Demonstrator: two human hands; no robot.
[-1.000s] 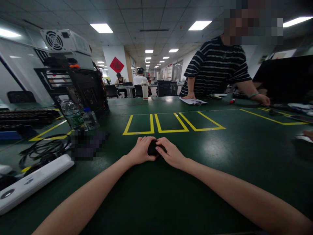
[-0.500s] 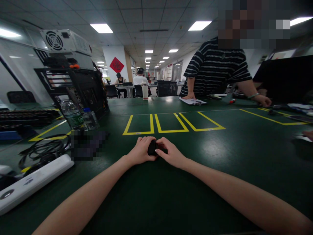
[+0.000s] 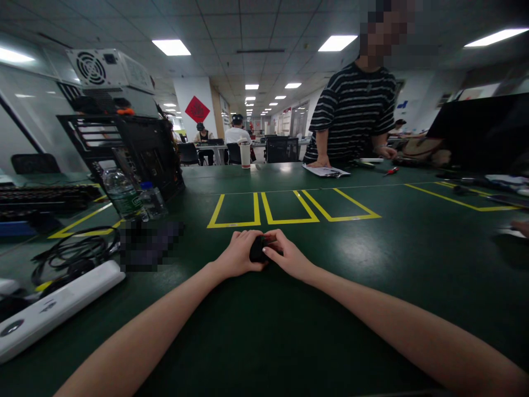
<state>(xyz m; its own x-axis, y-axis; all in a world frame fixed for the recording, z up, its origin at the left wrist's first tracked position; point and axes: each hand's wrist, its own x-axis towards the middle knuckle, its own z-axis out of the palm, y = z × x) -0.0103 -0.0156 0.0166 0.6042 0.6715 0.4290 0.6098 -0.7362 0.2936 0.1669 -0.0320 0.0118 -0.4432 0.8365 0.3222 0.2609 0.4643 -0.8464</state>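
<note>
Across the green table [image 3: 264,331], one striped-shirted person [image 3: 355,116] has drawn an arm inward. One black object [image 3: 257,250] sits before three yellow outlines [image 3: 291,221], left hand [image 3: 239,253] curled round it, right hand [image 3: 291,259] half-closed at its edge, grip unclear.

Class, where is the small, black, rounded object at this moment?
In the head view, the small, black, rounded object is near the centre, between the left hand and the right hand, just on the near side of the yellow tape outlines.
</note>
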